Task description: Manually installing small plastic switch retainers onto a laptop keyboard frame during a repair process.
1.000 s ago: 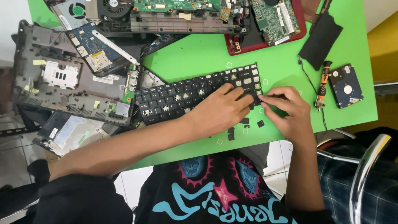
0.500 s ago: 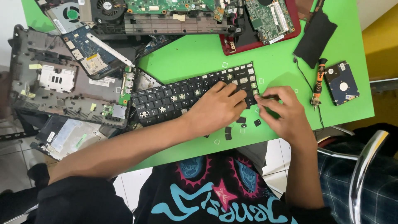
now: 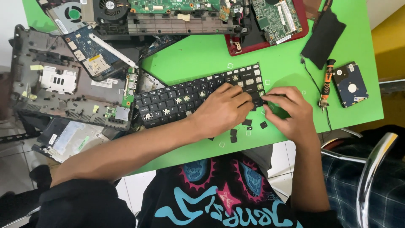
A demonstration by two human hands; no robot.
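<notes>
1. The black laptop keyboard [image 3: 190, 99] lay at a slant on the green table [image 3: 198, 59], near its front edge, with several keycaps already off at its right end.
2. The left hand [image 3: 221, 112] rested palm down on the keyboard's right half, its fingers bent and pressing on the key rows; it grasped nothing that could be seen.
3. The right hand [image 3: 289, 112] sat at the keyboard's right end, its fingertips pinched together at the corner keys. What lay between them was too small to tell.
4. Loose black keycaps [image 3: 248, 123] lay scattered on the table just below the two hands.
5. An orange-handled screwdriver [image 3: 325, 82] and a hard drive [image 3: 349, 84] lay to the right, apart from both hands.
6. A grey laptop shell [image 3: 63, 88] and bare circuit boards [image 3: 177, 6] crowded the table's left and far sides.
</notes>
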